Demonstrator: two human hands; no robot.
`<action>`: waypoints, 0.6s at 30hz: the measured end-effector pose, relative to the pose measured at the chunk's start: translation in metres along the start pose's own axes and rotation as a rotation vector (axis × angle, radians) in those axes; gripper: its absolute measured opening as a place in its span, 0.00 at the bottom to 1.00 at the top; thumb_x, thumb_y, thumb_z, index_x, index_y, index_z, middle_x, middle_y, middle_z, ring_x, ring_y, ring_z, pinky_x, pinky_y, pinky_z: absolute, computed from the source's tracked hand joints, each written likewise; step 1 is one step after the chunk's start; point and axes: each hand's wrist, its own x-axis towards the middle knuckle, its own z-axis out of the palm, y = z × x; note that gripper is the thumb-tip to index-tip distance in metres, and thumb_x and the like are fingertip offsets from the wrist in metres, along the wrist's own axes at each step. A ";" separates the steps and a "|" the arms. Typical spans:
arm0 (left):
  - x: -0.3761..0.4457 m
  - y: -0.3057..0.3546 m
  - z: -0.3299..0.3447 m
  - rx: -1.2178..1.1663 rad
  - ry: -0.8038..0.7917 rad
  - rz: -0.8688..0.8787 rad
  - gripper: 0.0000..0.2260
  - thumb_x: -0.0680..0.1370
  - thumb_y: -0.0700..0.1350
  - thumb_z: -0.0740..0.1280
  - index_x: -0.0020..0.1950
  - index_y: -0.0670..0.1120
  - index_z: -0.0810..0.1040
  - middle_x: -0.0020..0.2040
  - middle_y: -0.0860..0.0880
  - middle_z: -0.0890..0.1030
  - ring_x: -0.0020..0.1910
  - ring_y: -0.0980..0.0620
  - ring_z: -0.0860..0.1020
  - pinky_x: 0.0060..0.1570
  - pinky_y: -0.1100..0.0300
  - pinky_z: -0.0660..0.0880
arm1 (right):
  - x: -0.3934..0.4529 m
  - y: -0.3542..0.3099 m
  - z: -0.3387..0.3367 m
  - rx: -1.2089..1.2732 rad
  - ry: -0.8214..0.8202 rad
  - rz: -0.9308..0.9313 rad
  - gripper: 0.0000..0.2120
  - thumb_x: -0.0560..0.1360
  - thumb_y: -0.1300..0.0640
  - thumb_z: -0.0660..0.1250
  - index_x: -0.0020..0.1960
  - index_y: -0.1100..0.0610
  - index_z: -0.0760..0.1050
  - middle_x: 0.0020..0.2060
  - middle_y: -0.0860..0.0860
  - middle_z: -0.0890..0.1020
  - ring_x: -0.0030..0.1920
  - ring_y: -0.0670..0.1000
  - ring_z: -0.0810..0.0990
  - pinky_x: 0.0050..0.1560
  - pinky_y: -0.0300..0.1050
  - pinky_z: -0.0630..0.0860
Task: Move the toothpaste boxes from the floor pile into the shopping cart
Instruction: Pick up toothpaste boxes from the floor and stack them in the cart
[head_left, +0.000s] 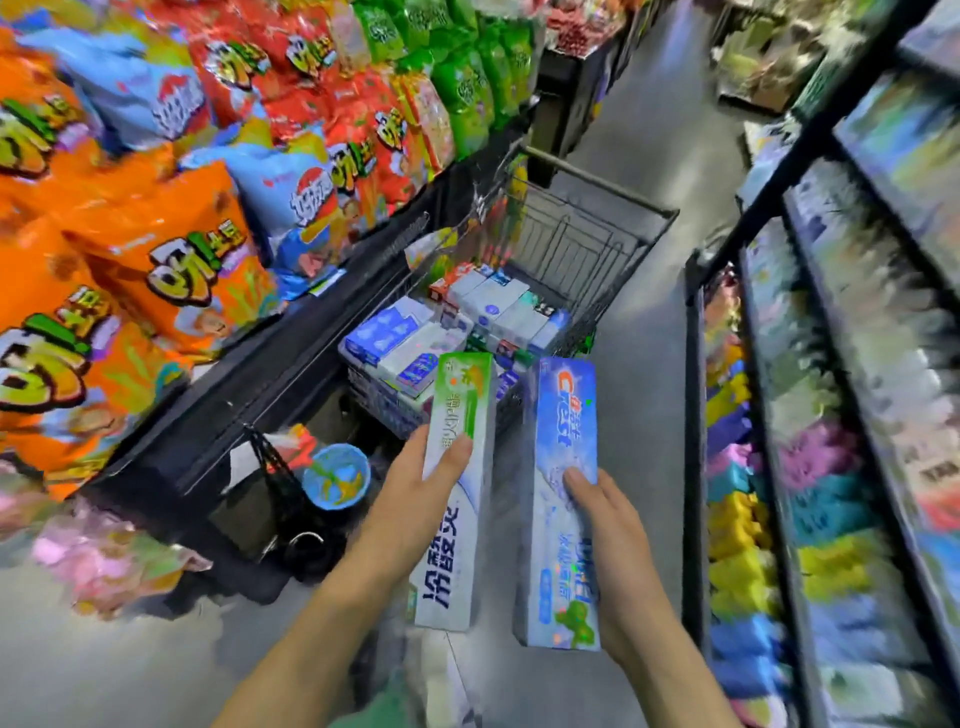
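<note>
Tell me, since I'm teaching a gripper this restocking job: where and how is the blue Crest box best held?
Grip the blue Crest box across its narrow width near mid-length, coming from its right side as the right hand does. It is long and slim with flat faces, so a mid-length hold probably keeps it balanced as its far end points at the shopping cart.

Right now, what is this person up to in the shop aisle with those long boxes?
A person stands in a shop aisle loading toothpaste. The left hand grips a long green-and-white toothpaste box, and the right hand grips a long blue Crest toothpaste box. Both boxes are held out toward the black wire shopping cart ahead, which already holds a heap of blue and white toothpaste boxes. Neither held box is in the cart yet.
</note>
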 end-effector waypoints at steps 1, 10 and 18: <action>0.018 0.000 0.004 0.020 -0.024 -0.017 0.10 0.82 0.51 0.64 0.63 0.54 0.77 0.55 0.60 0.84 0.56 0.62 0.81 0.59 0.60 0.75 | 0.017 -0.005 -0.001 0.017 0.014 0.017 0.10 0.80 0.54 0.66 0.57 0.57 0.79 0.51 0.58 0.85 0.48 0.58 0.83 0.59 0.62 0.76; 0.179 -0.027 0.030 0.245 -0.074 -0.100 0.28 0.65 0.52 0.81 0.62 0.58 0.73 0.58 0.52 0.81 0.56 0.54 0.81 0.57 0.57 0.78 | 0.175 -0.036 -0.017 0.063 -0.049 0.116 0.16 0.78 0.51 0.68 0.62 0.58 0.77 0.46 0.59 0.84 0.39 0.56 0.82 0.39 0.49 0.81; 0.341 -0.078 0.046 0.837 -0.004 -0.087 0.33 0.68 0.60 0.72 0.71 0.53 0.69 0.53 0.51 0.66 0.54 0.52 0.69 0.48 0.59 0.65 | 0.344 -0.063 -0.037 -0.178 -0.183 0.057 0.32 0.60 0.61 0.76 0.63 0.58 0.71 0.49 0.52 0.85 0.41 0.46 0.84 0.38 0.38 0.79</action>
